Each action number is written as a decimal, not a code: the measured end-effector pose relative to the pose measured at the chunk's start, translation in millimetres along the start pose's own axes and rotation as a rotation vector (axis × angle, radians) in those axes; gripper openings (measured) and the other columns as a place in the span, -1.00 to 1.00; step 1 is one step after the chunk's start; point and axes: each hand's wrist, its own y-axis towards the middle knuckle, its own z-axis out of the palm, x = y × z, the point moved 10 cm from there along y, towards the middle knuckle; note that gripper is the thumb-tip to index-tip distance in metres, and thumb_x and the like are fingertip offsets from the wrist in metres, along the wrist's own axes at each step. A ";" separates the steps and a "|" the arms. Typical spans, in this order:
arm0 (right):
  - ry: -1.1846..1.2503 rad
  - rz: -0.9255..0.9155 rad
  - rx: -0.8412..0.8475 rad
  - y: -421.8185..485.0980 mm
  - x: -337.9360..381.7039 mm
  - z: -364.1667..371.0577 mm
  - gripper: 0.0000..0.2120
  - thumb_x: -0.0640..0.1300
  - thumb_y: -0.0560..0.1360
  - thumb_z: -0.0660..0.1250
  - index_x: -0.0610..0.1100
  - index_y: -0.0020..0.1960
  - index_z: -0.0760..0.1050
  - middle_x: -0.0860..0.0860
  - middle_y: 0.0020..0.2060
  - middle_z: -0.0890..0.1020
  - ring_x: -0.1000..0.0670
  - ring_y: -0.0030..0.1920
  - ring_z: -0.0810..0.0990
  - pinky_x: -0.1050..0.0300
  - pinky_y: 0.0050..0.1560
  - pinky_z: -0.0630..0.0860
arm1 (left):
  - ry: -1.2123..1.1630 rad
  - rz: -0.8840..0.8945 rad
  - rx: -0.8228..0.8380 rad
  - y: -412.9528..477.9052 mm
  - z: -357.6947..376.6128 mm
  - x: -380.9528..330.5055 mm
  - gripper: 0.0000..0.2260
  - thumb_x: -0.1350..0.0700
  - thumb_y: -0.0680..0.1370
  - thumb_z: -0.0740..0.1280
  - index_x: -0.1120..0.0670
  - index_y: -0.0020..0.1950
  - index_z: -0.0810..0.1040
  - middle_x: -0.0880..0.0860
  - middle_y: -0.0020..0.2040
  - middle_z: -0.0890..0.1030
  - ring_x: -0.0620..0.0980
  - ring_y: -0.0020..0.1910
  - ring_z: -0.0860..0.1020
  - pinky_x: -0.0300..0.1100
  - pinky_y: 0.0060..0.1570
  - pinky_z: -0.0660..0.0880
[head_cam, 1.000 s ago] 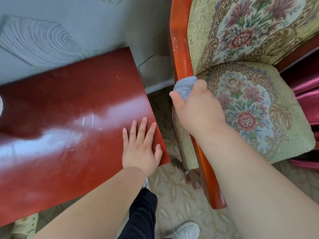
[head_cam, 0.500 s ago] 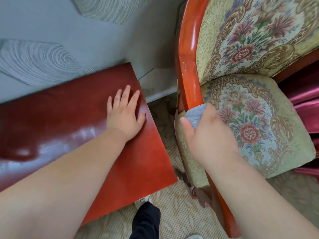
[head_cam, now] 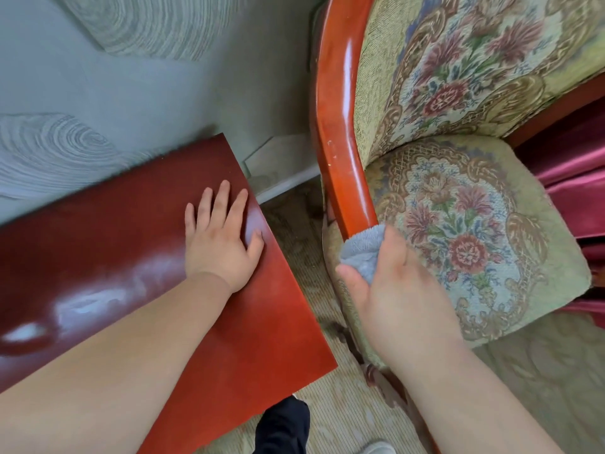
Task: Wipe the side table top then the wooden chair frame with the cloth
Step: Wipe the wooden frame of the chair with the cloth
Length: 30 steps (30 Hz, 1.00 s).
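A glossy red-brown side table top (head_cam: 137,224) fills the left. My left hand (head_cam: 221,237) lies flat on it near its far right corner, fingers straight and spread. The chair's curved red wooden frame (head_cam: 337,103) runs down the middle. My right hand (head_cam: 396,290) grips a grey-blue cloth (head_cam: 361,250) and presses it against the lower part of that wooden rail, beside the seat. Below the cloth, my hand and forearm hide most of the rail.
The chair's floral seat cushion (head_cam: 465,237) and padded back (head_cam: 458,67) lie right of the rail. A grey patterned wall (head_cam: 137,77) stands behind the table. Beige carpet (head_cam: 327,414) shows between table and chair, with my dark trouser leg (head_cam: 281,427). Pink curtain fabric (head_cam: 576,185) hangs far right.
My left hand slid from the table's near right edge up to its far right corner. My right hand and the cloth slid down the chair rail. The view tilted down.
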 end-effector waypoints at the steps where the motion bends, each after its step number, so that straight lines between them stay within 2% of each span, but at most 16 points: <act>1: -0.014 0.009 -0.002 1.3 1.4 0.4 -0.13 0.37 0.53 -0.03 -0.31 0.54 0.21 -0.23 0.20 0.59 -0.27 0.01 0.67 -0.08 -0.11 0.58 | 0.003 0.001 0.002 0.1 0.0 -0.7 -0.32 -0.23 0.56 0.10 -0.04 0.68 0.22 0.07 0.71 0.14 0.18 0.67 0.07 0.25 0.62 -0.02; 5: 0.033 -0.011 -0.105 42.6 20.1 -12.3 -0.21 0.35 0.56 0.07 -0.28 0.49 0.24 -0.18 0.14 0.58 -0.25 0.01 0.66 -0.04 -0.10 0.54 | 0.005 0.002 0.007 0.0 0.2 -2.1 -0.32 -0.22 0.57 0.11 -0.04 0.68 0.23 0.07 0.71 0.14 0.19 0.67 0.07 0.25 0.62 -0.02; 9: 0.211 -0.079 -0.213 86.6 45.8 -37.9 -0.22 0.30 0.60 0.17 -0.23 0.57 0.16 -0.20 0.29 0.54 -0.27 0.15 0.61 -0.06 0.04 0.52 | 0.001 -0.001 -0.002 -1.7 0.7 -1.1 -0.33 -0.22 0.57 0.11 -0.05 0.68 0.22 0.06 0.71 0.14 0.18 0.68 0.06 0.24 0.63 -0.03; 13: 0.261 -0.081 -0.197 81.0 39.8 -33.2 -0.21 0.32 0.57 0.18 -0.20 0.57 0.16 -0.18 0.31 0.53 -0.25 0.20 0.58 -0.04 0.05 0.49 | -0.001 -0.003 0.004 -1.4 1.5 -0.2 -0.33 -0.22 0.57 0.12 -0.05 0.68 0.21 0.06 0.71 0.14 0.18 0.68 0.06 0.24 0.63 -0.03; 18: 0.238 -0.067 -0.045 37.4 17.5 -10.2 -0.16 0.41 0.46 -0.07 -0.12 0.53 0.21 -0.09 0.28 0.56 -0.16 0.14 0.62 0.05 -0.04 0.44 | 0.010 0.001 0.003 -0.5 1.5 0.5 -0.33 -0.22 0.58 0.12 -0.05 0.68 0.21 0.06 0.71 0.13 0.17 0.68 0.07 0.25 0.62 -0.02; 20: 0.245 -0.056 -0.048 40.8 19.1 -10.0 -0.14 0.41 0.44 -0.11 -0.12 0.55 0.19 -0.11 0.30 0.56 -0.18 0.15 0.61 0.04 -0.03 0.44 | 0.010 0.000 0.005 -0.6 1.9 0.3 -0.33 -0.22 0.58 0.13 -0.05 0.68 0.21 0.06 0.71 0.13 0.17 0.68 0.07 0.25 0.62 -0.02; 22: 0.259 -0.074 -0.113 57.0 30.5 -21.1 -0.10 0.40 0.46 -0.11 -0.17 0.60 0.13 -0.15 0.37 0.53 -0.21 0.22 0.59 -0.01 0.06 0.49 | 0.009 0.001 0.003 -0.6 1.3 -0.3 -0.33 -0.22 0.57 0.15 -0.05 0.68 0.22 0.06 0.71 0.14 0.18 0.67 0.08 0.24 0.62 -0.01; 26: 0.374 -0.097 -0.240 98.3 54.5 -46.6 -0.17 0.35 0.58 0.06 -0.18 0.65 0.04 -0.17 0.52 0.39 -0.20 0.41 0.48 -0.05 0.27 0.47 | -0.013 0.001 -0.025 -1.2 -0.1 -0.2 -0.33 -0.21 0.57 0.19 -0.06 0.67 0.24 0.06 0.70 0.16 0.18 0.67 0.10 0.23 0.63 -0.01; 28: 0.411 -0.105 -0.263 103.5 55.6 -48.1 -0.16 0.39 0.56 0.02 -0.16 0.62 0.09 -0.18 0.52 0.39 -0.22 0.41 0.48 -0.10 0.27 0.52 | -0.008 0.002 -0.028 -1.2 0.2 -0.4 -0.33 -0.21 0.57 0.19 -0.06 0.67 0.23 0.06 0.70 0.16 0.18 0.67 0.10 0.23 0.63 -0.01; 30: 0.409 -0.097 -0.228 92.9 46.0 -39.1 -0.21 0.39 0.56 -0.02 -0.15 0.58 0.16 -0.20 0.47 0.45 -0.23 0.35 0.53 -0.13 0.19 0.56 | -0.012 -0.003 -0.022 -1.6 0.3 0.2 -0.33 -0.22 0.56 0.19 -0.07 0.67 0.23 0.05 0.70 0.16 0.18 0.67 0.10 0.23 0.63 0.00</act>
